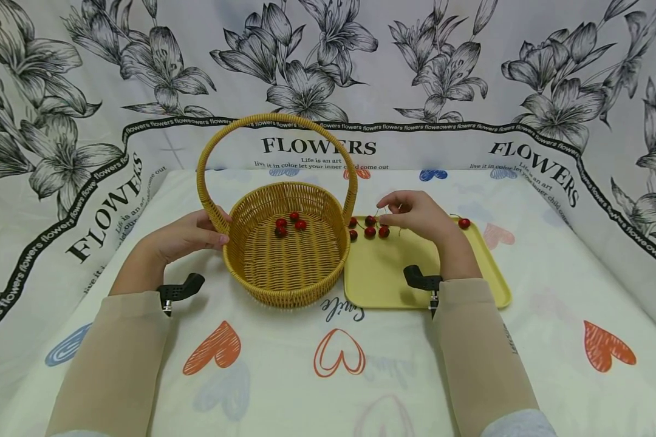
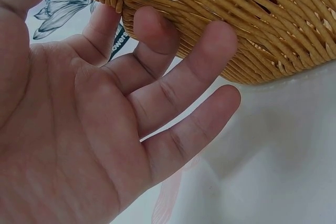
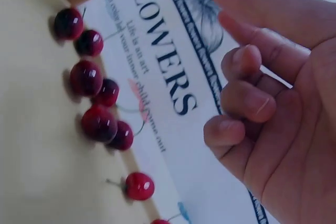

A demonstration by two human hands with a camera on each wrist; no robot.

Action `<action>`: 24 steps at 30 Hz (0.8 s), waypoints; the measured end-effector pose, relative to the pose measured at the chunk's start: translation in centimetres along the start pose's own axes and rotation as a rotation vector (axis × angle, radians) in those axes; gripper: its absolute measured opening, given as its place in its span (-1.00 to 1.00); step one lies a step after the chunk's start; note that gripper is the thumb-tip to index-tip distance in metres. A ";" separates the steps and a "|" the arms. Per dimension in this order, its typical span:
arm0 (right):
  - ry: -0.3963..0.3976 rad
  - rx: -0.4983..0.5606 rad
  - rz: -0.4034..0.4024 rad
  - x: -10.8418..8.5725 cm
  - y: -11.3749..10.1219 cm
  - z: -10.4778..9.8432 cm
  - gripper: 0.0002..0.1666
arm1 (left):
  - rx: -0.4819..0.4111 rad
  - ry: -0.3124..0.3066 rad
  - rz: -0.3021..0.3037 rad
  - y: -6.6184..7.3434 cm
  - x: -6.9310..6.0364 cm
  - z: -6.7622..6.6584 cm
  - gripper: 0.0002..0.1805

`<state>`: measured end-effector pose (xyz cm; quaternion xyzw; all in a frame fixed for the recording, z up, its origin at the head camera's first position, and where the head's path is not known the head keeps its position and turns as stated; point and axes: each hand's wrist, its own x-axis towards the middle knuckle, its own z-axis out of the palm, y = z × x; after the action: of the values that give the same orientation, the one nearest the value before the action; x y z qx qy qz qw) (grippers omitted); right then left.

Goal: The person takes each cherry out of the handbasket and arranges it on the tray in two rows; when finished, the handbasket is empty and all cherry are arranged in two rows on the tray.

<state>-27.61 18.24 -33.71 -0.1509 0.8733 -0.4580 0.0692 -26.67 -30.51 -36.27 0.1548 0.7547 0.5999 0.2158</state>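
Note:
A yellow wicker basket (image 1: 287, 297) with a tall arched handle stands upright, with several red cherries (image 1: 300, 225) inside. My left hand (image 1: 188, 235) grips its left side where the handle meets the rim; in the left wrist view the fingers (image 2: 210, 51) lie against the weave. Several dark red cherries (image 1: 370, 232) with thin stems lie along the far edge of a yellow tray (image 1: 388, 285). Just above them hovers my right hand (image 1: 415, 215), thumb and index finger close together. The right wrist view shows nothing held, with the cherries (image 3: 86, 78) apart from the fingers.
One separate cherry (image 1: 464, 223) lies by the tray's far right corner. The basket's right side stands against or slightly over the tray's left edge. A white cloth (image 1: 273, 388) printed with hearts covers the table, and a flower-printed curtain (image 1: 328, 79) hangs behind.

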 end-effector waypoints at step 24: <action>-0.219 0.210 -0.256 -0.2 -7.1 4.5 -0.65 | -0.018 -0.009 0.012 -0.1 0.1 0.0 -0.66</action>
<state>-24.80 11.01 -30.41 -0.3014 0.7817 -0.5325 0.1206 -26.72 -30.49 -36.34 0.1603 0.7474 0.6071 0.2171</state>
